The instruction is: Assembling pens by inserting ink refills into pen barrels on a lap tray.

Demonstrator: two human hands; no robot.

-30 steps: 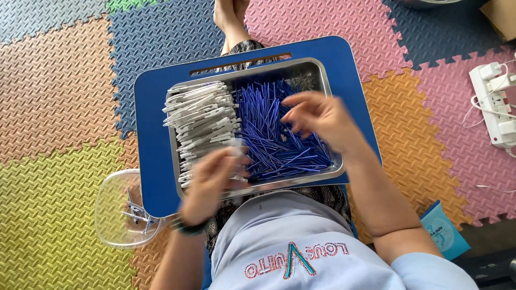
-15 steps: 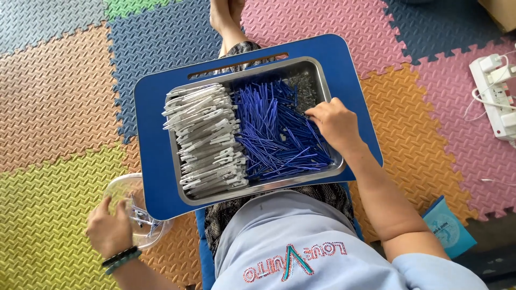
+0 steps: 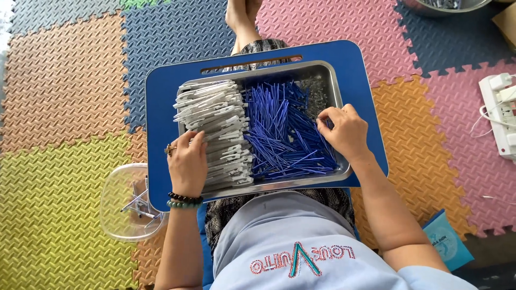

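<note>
on tray (image 3: 336, 80) | blue sticks (image 3: 282, 131) mostly lengthwise | white clips (image 3: 215, 118) crosswise

— What lies in the metal tray (image 3: 336, 80)?
— Two heaps. On its left, white plastic clips (image 3: 215, 115), flat, stacked in rough rows. On its right, thin blue sticks (image 3: 279, 134), loose and crisscrossed.
— And the tray itself?
— Rectangular and shiny, it sits flat on a blue lap board (image 3: 161, 107), a bare patch at its far right corner.

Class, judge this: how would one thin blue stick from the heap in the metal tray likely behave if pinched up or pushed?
Each blue stick looks thin and straight, so probably light and fairly stiff. Lying loose and crisscrossed in the metal tray, they would likely slide or scatter when pushed.
</note>
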